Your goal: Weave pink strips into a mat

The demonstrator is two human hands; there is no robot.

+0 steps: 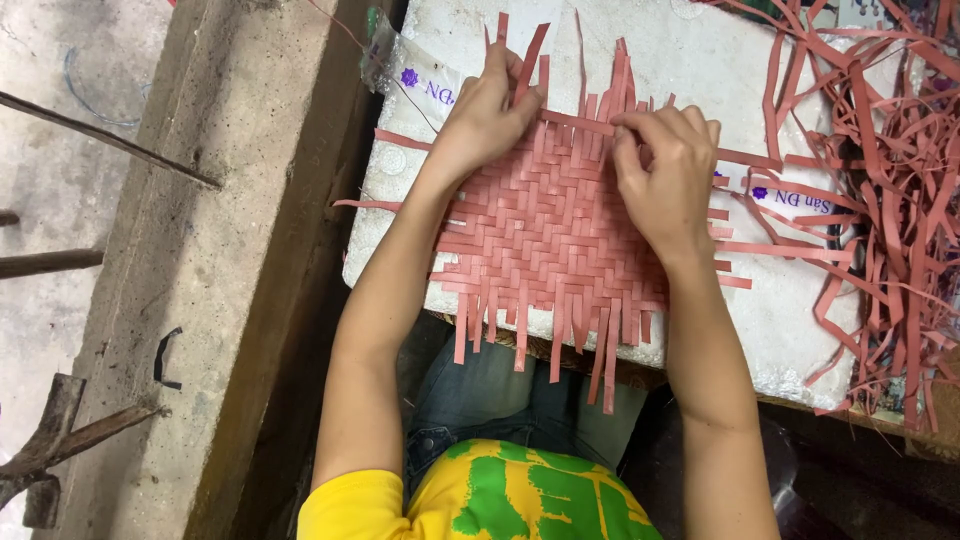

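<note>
A woven mat of flat pink strips (545, 240) lies on a white foam board (790, 320) across my lap. My left hand (485, 110) rests on the mat's far left corner, fingers pinching an upright loose strip (527, 65). My right hand (668, 175) presses on the mat's far right part, its fingertips curled down onto a crosswise strip (580, 122) at the top edge. Loose strip ends stick out from all sides of the mat.
A tangled heap of loose pink strips (890, 200) lies on the board's right side. A concrete ledge (230, 260) runs along the left, with metal rods (60, 260) and a rusty tool (50, 440) beyond it.
</note>
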